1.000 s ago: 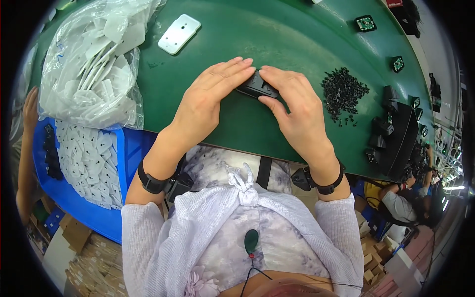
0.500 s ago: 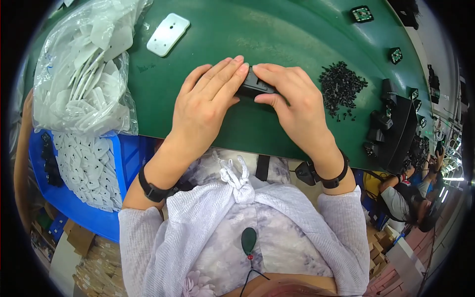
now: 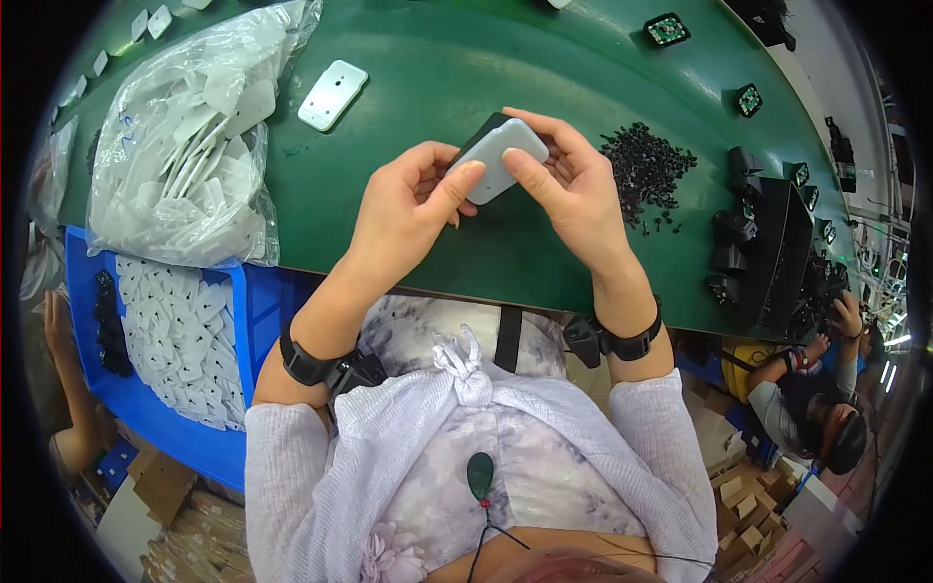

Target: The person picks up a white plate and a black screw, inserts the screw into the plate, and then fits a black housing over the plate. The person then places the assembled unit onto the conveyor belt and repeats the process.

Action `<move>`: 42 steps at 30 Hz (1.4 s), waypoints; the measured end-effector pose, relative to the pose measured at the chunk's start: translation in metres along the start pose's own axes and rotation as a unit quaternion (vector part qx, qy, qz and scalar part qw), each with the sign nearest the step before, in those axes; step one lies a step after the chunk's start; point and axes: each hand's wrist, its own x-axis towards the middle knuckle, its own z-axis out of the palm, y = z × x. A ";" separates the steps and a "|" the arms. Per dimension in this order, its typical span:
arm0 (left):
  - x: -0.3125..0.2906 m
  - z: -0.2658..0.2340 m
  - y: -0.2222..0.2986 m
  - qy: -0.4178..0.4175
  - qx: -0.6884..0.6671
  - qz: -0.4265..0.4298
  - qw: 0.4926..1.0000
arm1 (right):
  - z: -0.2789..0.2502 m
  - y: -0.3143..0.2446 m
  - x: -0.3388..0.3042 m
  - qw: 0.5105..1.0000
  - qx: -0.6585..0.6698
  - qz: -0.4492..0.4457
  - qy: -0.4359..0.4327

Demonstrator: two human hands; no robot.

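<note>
Between my two hands, above the green table, is a small black housing [image 3: 485, 133] with a pale white cover plate [image 3: 501, 173] facing up. My left hand [image 3: 403, 199] grips its near left end, thumb on the plate and fingers curled underneath. My right hand [image 3: 580, 189] closes on the right side, its thumb pressing the plate's top while the fingers wrap behind. Most of the black housing is hidden under the plate and fingers. Farther left on the table lies a single white plate [image 3: 333, 95] with small holes. Right of my hands spreads a heap of small black screws [image 3: 646, 170].
A clear bag of white plates [image 3: 180, 155] rests at the left. Beneath it, a blue bin [image 3: 245, 325] holds many white plates. Black housings with green boards [image 3: 668, 30] sit far right, near a black box [image 3: 780, 257]. Other people [image 3: 812, 413] work at both sides.
The black housing has been turned and raised; its white plate now faces up. My flat left hand has curled around it, and my right thumb has moved onto the plate.
</note>
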 end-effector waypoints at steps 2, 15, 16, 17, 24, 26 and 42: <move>-0.003 0.005 0.004 -0.003 -0.010 0.006 1.000 | -0.001 -0.003 -0.004 0.999 -0.027 -0.025 0.009; 0.007 0.022 0.006 0.019 -0.113 0.046 0.992 | -0.005 -0.015 0.008 0.993 -0.066 -0.085 0.042; 0.008 0.021 0.007 0.021 -0.113 0.045 0.992 | -0.004 -0.018 0.009 0.996 -0.052 -0.057 0.040; 0.008 0.017 0.010 0.020 -0.116 0.029 0.993 | -0.003 -0.019 0.010 0.998 -0.038 -0.030 0.038; 0.015 0.009 0.008 0.015 -0.105 -0.005 0.994 | -0.007 -0.014 0.014 0.999 0.035 0.011 0.005; 0.013 0.013 0.005 0.016 -0.101 0.009 0.995 | -0.004 -0.012 0.016 1.000 0.012 -0.001 0.026; 0.030 -0.072 0.003 0.250 0.589 0.255 0.725 | -0.135 -0.052 0.133 0.904 -0.393 -0.154 0.063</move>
